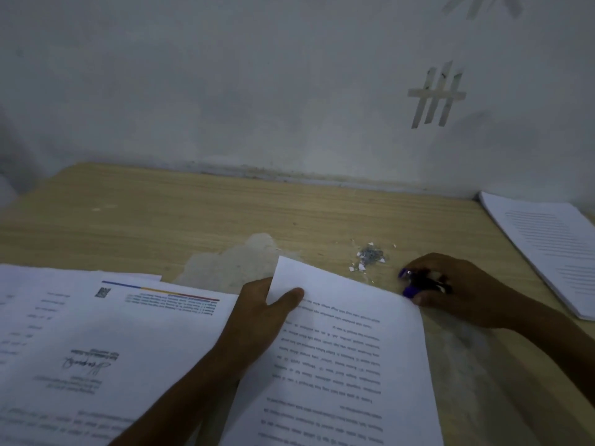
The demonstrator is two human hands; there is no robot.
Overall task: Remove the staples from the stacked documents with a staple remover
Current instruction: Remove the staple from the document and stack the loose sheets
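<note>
A: Left hand?
B: Left hand, forearm in from the bottom edge, thumb on top, fingers under, pinching the far corner of the document.
A: Right?
B: Right hand curled round the staple remover, low on the table, just beside the document's right edge.
A: Counts?
B: Two hands, one remover, one staple heap near it. Three paper lots: document, loose sheets left, stack far right.

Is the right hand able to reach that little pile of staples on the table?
Probably yes. The right hand, gripping the staple remover, sits just beside the staple pile, with only bare table between them.
</note>
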